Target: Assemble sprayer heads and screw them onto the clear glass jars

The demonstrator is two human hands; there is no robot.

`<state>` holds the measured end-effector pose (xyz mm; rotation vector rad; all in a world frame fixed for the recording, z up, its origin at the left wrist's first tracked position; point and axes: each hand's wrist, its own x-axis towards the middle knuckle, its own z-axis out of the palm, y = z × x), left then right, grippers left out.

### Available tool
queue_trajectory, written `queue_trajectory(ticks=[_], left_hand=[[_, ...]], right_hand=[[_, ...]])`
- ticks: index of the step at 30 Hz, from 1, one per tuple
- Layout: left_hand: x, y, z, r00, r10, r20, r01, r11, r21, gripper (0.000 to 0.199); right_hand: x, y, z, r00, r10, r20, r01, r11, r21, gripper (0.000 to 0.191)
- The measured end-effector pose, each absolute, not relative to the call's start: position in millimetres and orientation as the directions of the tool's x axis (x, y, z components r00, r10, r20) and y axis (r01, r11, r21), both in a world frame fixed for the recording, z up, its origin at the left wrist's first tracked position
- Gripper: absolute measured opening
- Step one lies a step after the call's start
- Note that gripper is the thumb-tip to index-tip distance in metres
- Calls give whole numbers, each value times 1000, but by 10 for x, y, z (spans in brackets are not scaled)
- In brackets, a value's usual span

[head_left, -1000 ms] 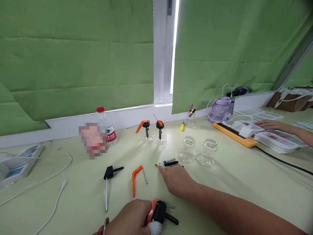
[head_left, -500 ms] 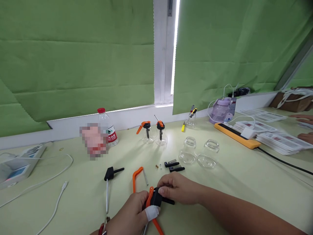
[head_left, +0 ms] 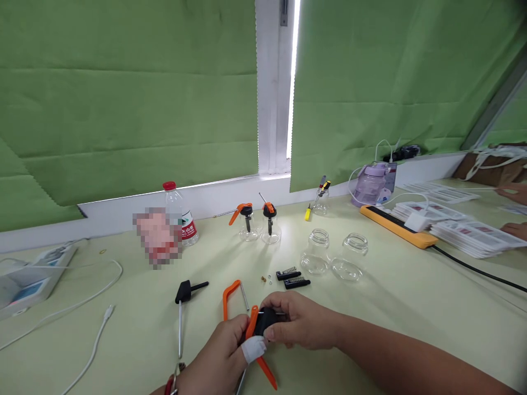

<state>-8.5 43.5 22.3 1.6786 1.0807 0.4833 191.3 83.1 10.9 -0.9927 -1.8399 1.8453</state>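
At the bottom centre my left hand (head_left: 226, 351), white tape on its thumb, is closed on an orange lever (head_left: 265, 373) and the side of a black part (head_left: 265, 321). My right hand (head_left: 294, 321) grips the same black part from the right with thumb and fingers. A thin metal pin crosses the top of the part. Just behind lie another orange lever (head_left: 231, 291) and a metal rod (head_left: 245, 297). Tiny brown and metal pieces (head_left: 264, 278) and two black spring pieces (head_left: 296, 282) rest beyond my right hand.
A black-headed piece with a metal tube (head_left: 184, 293) lies left. Behind stand glass jars (head_left: 315, 262), two orange-topped jars (head_left: 270, 230) and a red-capped bottle (head_left: 189, 230). An orange power strip (head_left: 399, 227) and paper stacks (head_left: 473, 238) are right, near another person's hands (head_left: 514, 192).
The black part has turned between my hands, and its black stem no longer sticks out to the right. My right hand has shifted its grip. The other person's hand has moved.
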Motion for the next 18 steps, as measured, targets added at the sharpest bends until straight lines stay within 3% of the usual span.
queue_trajectory(ticks=[2,6,13,18], left_hand=[[-81,420,235,506,851,-142,336,-43,941,30],[-96,402,203,449,871,-200,319,52,946,34],[-109,380,112,427,868,-254,340,106,934,36],[-90,379,113,423,863,-275,322,140,936,41]], right_hand=[[1920,828,86,-707,665,-240,174,-165,-971,40],[1944,838,106,-744,634,-211,91,-216,-972,57],[1983,945,63,-638,765,-91,75,-57,-996,38],[1979,938,-8,-592,794,-137,-20,-184,-983,38]])
